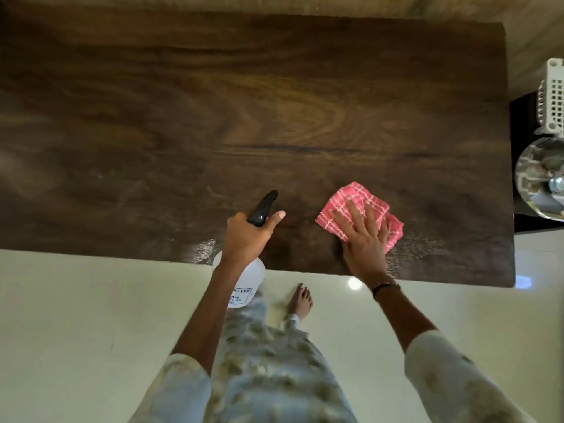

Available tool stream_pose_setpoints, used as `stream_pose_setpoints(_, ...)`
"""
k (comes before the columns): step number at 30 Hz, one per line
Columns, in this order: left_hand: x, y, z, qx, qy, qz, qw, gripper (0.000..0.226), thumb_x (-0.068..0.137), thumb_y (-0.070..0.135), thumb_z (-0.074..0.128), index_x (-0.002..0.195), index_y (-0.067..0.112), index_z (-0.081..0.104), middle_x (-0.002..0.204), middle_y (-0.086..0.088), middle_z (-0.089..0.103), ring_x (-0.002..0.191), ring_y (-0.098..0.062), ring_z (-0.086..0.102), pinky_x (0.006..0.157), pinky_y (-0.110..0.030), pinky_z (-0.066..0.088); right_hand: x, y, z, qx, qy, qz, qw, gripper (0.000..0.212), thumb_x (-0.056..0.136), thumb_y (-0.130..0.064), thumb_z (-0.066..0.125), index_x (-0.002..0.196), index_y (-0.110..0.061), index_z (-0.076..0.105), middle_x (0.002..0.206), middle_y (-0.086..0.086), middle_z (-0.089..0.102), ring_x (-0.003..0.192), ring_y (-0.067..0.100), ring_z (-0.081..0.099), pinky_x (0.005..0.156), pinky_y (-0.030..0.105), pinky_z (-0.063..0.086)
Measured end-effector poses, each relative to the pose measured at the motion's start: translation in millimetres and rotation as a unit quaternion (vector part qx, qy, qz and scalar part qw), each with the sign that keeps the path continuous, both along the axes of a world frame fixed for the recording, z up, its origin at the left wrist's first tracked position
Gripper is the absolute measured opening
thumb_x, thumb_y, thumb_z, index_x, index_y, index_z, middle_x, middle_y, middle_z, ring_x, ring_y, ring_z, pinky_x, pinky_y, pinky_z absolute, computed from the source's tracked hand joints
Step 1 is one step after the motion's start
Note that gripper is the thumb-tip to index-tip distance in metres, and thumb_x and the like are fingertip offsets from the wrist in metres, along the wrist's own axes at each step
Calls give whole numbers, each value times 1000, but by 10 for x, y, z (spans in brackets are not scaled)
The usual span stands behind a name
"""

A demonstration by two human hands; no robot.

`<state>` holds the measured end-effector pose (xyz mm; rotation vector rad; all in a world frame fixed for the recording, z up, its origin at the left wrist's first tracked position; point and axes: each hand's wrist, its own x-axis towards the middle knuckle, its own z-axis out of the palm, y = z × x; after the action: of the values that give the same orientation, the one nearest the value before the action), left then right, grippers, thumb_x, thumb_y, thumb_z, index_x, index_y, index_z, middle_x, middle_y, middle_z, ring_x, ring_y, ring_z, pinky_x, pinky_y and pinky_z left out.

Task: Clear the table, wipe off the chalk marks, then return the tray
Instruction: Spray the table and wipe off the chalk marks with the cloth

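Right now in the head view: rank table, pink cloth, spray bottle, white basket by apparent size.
1. Table, largest by far.
2. Spray bottle, partly hidden by the left hand.
3. Pink cloth, close to the bottle; unsure.
Unranked: white basket, cut off at the frame edge.

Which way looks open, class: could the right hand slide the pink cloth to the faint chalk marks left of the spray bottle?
Probably not directly: the left hand holds the spray bottle between the cloth and the marks.

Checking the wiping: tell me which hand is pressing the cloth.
The right hand, flat on the pink cloth; the left hand grips the spray bottle.
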<state>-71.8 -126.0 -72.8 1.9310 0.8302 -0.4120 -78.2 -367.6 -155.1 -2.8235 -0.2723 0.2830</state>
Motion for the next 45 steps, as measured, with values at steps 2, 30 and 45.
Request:
stream_pose_setpoints(2,-44,146,-19,0,1,11,1000,54,66,57,75,73,4,68,71,-16,70,49,-23,58,59,-42,55,-182,277,-22,23,7,-59,998,79,75,-2,66,139,-37,35,156,3,24,144,37,11,103,72,11)
stream_pose_setpoints(30,-91,3328,-32,-6,-27,45,999,49,68,54,75,76,6,68,71,-16,69,62,-33,62,65,-48,56,607,4744,55,60,89,159,981,50,87,-16,55,135,-27,50,160,-1,9,146,33,-10,108,71,-4)
stream_pose_setpoints(45,215,3817,66,-57,-10,75,995,46,70,53,74,87,12,62,82,-7,71,62,-15,60,69,-36,53,953,3702,54,-1,62,30,998,63,91,-11,44,145,-40,29,160,-8,2,146,30,-9,106,69,-1)
